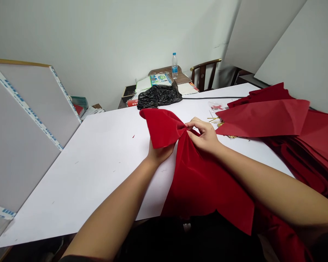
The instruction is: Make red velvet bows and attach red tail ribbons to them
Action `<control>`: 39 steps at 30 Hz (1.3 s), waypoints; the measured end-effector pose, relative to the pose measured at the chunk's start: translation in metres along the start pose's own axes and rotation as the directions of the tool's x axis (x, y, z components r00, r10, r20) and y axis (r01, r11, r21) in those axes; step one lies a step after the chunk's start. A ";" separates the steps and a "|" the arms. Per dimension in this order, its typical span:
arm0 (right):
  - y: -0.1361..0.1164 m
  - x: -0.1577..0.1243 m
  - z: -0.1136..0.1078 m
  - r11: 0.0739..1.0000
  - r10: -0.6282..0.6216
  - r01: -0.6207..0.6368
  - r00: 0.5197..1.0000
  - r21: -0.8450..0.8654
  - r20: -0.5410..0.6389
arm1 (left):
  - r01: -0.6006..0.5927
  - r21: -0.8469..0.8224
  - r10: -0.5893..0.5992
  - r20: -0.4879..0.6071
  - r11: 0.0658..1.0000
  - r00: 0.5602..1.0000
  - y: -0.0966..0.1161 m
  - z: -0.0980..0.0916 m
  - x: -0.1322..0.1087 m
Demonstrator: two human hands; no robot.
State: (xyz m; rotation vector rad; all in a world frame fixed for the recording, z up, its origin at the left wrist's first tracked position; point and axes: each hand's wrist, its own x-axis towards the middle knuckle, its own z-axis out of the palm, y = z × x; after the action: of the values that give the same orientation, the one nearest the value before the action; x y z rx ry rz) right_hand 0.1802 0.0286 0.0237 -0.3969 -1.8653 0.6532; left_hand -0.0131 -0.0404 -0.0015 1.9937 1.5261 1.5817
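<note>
A red velvet bow (205, 182) is gathered at its middle above the white table, one loop spread to the left and long tails hanging toward me. My right hand (203, 134) pinches the gathered middle between thumb and fingers. Behind the left loop, my left hand (161, 153) grips the same bow from below; its fingers are mostly hidden by the cloth. Whether a tie runs around the gather cannot be made out.
Red velvet pieces (262, 118) are piled on the right of the white table (98, 174), with gold twist ties (214, 119) beside them. A black plastic bag (160, 96) lies at the back edge. Beyond it stand a water bottle (174, 67) and a wooden chair (203, 74). White panels (24, 109) border the left.
</note>
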 end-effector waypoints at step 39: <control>-0.012 -0.005 0.012 0.792 0.362 -0.394 0.918 0.466 0.161 | -0.328 0.113 0.339 -0.097 0.938 0.936 0.043 -0.003 0.008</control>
State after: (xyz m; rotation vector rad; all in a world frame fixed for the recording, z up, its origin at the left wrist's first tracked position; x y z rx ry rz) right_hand 0.1716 0.0133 0.0237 -0.4173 -1.6058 1.3963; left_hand 0.0093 -0.0557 0.0335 2.3564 1.3786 1.8063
